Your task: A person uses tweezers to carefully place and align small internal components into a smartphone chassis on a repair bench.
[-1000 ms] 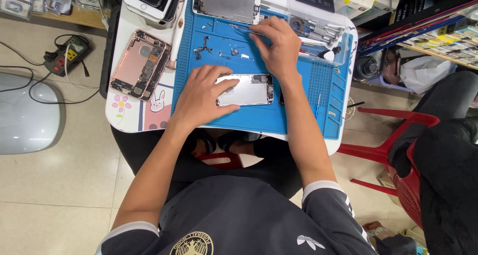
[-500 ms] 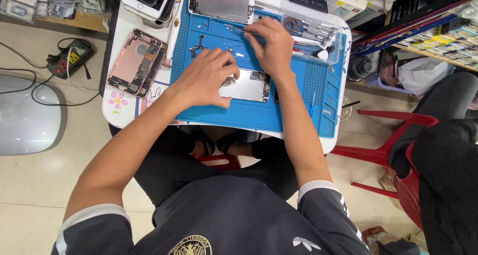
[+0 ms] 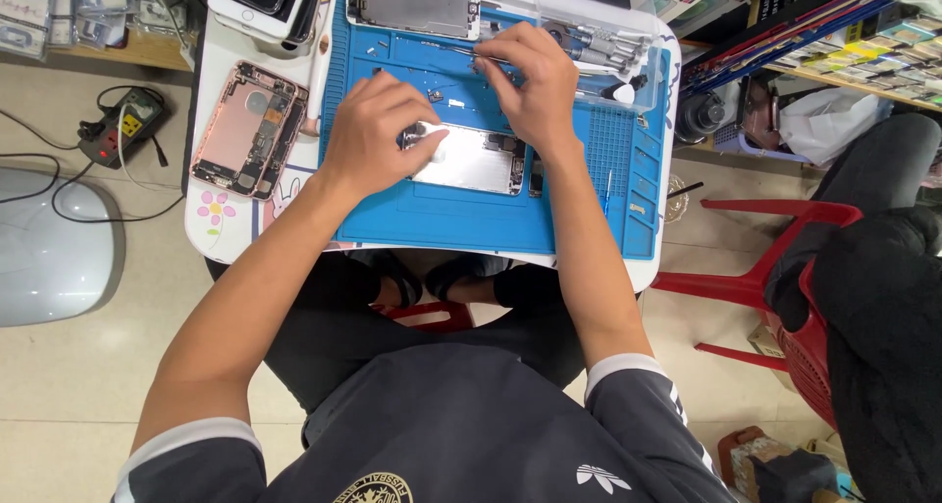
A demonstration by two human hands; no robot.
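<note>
An opened phone [image 3: 476, 161] with a silver inner plate lies in the middle of the blue work mat [image 3: 491, 226]. My left hand [image 3: 378, 135] curls over the phone's left end and grips it there. My right hand [image 3: 530, 81] is just beyond the phone at the mat's upper part, its fingers pinched on a thin metal tool [image 3: 446, 48] that points left. Small screws and parts [image 3: 434, 96] lie on the mat between my hands.
A rose-gold phone housing [image 3: 245, 130] lies open at the table's left. A detached display panel [image 3: 412, 2] sits at the mat's top, and a clear tray of screwdrivers [image 3: 608, 47] at its upper right. A red plastic chair [image 3: 775, 248] and a seated person [image 3: 883, 267] are on the right.
My left hand has gone from lying flat over the phone to gripping its left end, uncovering the silver plate. My right hand has stayed at the upper mat.
</note>
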